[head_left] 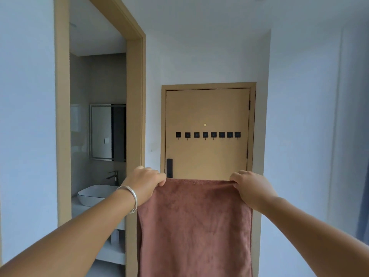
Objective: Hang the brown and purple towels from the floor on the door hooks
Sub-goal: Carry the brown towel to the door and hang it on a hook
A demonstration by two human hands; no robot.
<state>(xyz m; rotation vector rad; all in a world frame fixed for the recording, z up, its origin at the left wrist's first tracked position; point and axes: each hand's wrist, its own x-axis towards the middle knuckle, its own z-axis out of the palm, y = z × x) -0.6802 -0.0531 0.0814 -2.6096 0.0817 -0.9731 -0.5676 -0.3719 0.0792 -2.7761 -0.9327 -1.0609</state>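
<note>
Hands grip the brown towel (194,226) by its top corners, the left hand (144,181) and the right hand (250,186) each pinching one end, so the stretched top edge runs nine to three o'clock and the cloth hangs down toward six. The row of door hooks (207,135) lies at twelve o'clock, well apart on the door (207,156), about equally far from both hands. No purple towel and no readable writing shows.
</note>
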